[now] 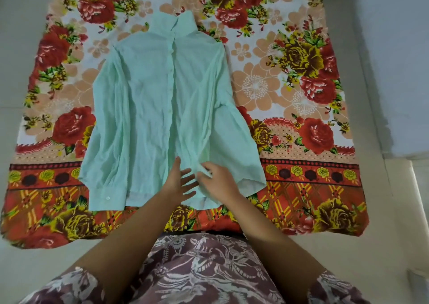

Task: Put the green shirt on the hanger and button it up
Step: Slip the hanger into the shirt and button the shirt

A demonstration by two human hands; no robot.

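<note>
The pale green shirt lies flat and face up on a flowered cloth, collar at the far end, sleeves folded along its sides. A row of buttons runs down its middle placket. My left hand rests flat on the shirt's lower front near the hem, fingers spread. Just to its right, my right hand pinches a fold of the shirt's fabric near the hem. No hanger is in view.
The flowered cloth in red, peach and yellow covers the pale floor. My lap in a brown patterned garment fills the bottom of the view. A pale raised edge runs at the right.
</note>
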